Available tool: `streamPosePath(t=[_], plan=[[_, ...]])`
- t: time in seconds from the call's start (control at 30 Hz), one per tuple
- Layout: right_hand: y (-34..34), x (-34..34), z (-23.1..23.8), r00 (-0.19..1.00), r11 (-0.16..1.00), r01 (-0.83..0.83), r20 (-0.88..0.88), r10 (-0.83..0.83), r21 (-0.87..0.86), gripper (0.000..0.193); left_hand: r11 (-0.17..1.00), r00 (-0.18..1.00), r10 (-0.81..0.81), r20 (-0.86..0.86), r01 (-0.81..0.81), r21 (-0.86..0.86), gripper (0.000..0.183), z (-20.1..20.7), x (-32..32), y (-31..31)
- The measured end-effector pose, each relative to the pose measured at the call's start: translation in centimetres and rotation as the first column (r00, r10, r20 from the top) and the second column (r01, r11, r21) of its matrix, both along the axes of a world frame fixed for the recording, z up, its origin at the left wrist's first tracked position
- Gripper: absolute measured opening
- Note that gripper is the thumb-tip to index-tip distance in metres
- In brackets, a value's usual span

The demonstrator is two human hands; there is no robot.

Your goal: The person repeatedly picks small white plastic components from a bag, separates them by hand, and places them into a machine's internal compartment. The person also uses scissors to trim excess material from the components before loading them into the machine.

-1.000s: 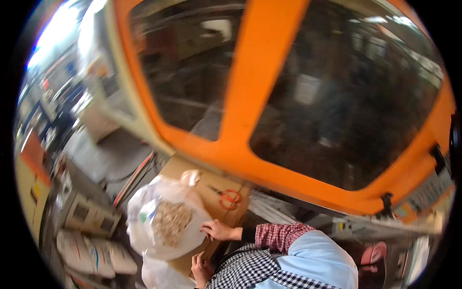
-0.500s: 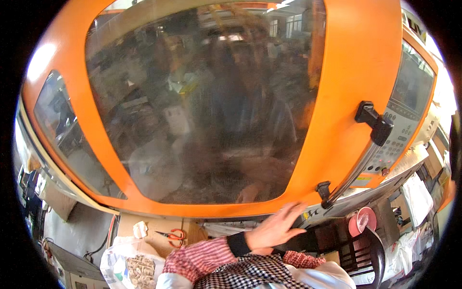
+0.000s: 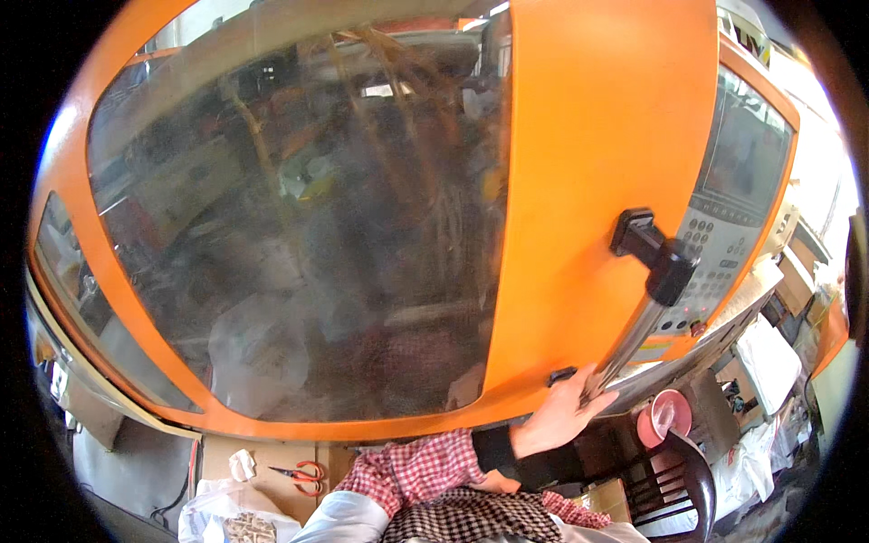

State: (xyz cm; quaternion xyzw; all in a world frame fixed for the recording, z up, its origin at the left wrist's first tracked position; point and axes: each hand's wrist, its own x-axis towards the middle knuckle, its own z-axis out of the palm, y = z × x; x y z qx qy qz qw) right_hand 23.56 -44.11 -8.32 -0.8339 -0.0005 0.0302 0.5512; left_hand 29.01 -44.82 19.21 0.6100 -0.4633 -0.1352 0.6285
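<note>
At the far left, a white plastic bag holds small beige pieces; just beyond it, a crumpled white scrap and orange-handled scissors lie on a brown table. Above stands a dark window framed in orange. At the lower middle, the right hand is mostly covered by the other forearm; I cannot tell its grip.

The left hand reaches across to the lower end of a bar handle on the orange door. Its grip is partly closed, fingers and thumb either side of the bar; how tightly, I cannot tell. The handle looks stiff, smooth and probably a little slippery, not fragile; the door seems heavy. Mid-bar, between the black mounts, seems the surest hold. Farther right are a pink basin, a dark chair and a control panel.
</note>
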Motion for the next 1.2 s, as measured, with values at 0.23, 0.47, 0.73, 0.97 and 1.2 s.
streamPosePath(t=[0.23, 0.47, 0.73, 0.97, 1.2], plan=[[0.5, 1.2, -1.3, 0.984, 0.993, 0.032, 0.178, -0.011, -0.115, 0.023, 0.993, 0.988, 0.121, -0.099, -0.122, 0.002, 0.014, 0.4, 0.0, 8.7], [3.0, 4.2, 2.2, 0.994, 0.996, -0.072, 0.079, 0.075, -0.046, 0.019, 0.953, 0.953, 0.298, 0.049, -0.3, 0.044, 0.016, 0.3, 0.9, 19.9], [3.4, 7.5, 7.1, 0.965, 0.944, -0.213, 0.097, 0.243, -0.252, 0.023, 0.438, 0.438, 0.899, 0.026, -0.899, -0.002, 0.008, -1.0, -0.3, 26.3], [-1.8, 17.2, 6.2, 0.886, 0.781, 0.305, 0.463, -0.023, -0.544, 0.013, 0.117, 0.112, 0.992, 0.051, -0.986, -0.118, 0.015, -1.5, 1.9, 32.2], [-1.7, 21.0, 8.8, 0.909, 0.339, 0.24, 0.333, 0.249, -0.91, 0.011, 0.024, 0.018, 0.999, 0.041, -0.989, -0.147, 0.016, -1.1, 3.2, 36.4]])
